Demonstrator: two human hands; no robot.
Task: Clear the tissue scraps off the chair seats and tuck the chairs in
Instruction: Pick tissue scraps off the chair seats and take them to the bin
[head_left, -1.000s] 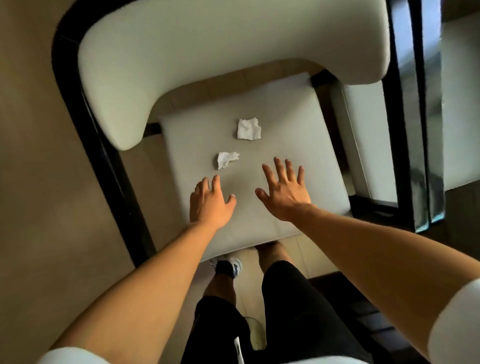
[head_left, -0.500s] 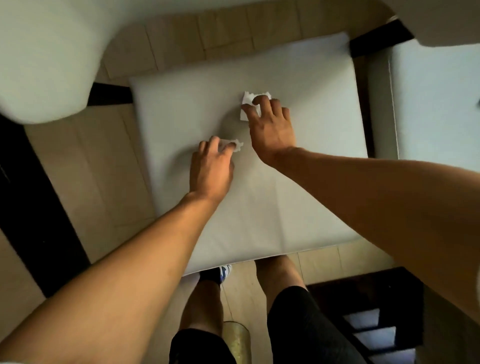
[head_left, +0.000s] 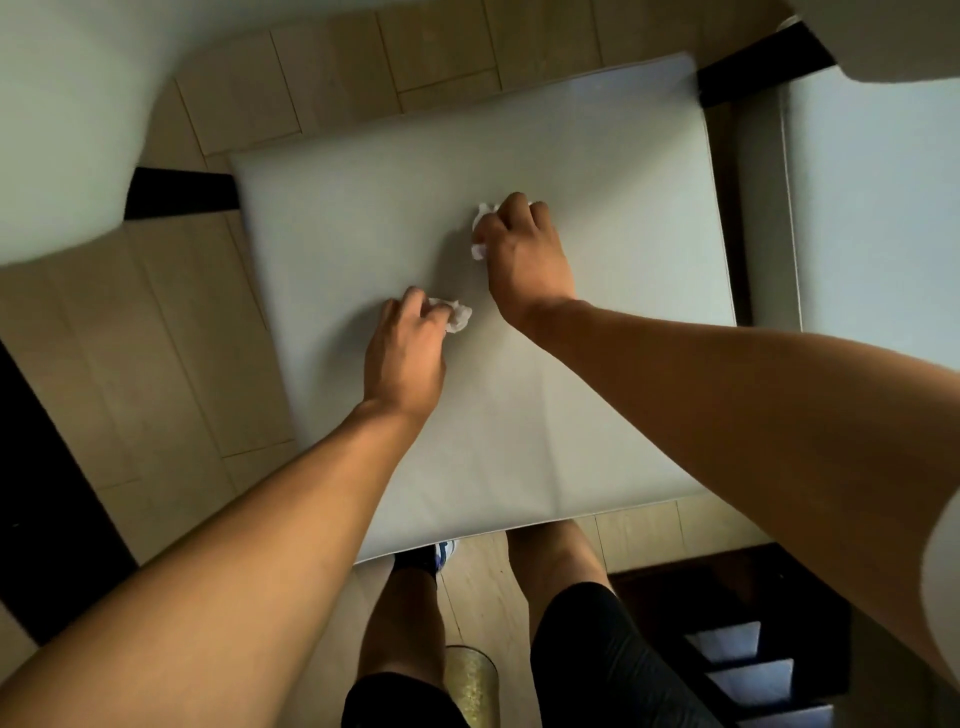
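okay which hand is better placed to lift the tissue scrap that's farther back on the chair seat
Right. The right hand is already curled over the farther tissue scrap on the chair seat; the left hand is busy pinching the nearer scrap.

Both hands' curled fingers (head_left: 517, 208) hide most of each tissue scrap (head_left: 458, 317).

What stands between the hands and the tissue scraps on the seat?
Nothing visible. The left hand is already closed on one tissue scrap, and the right hand on the other scrap. The chair seat around them is bare.
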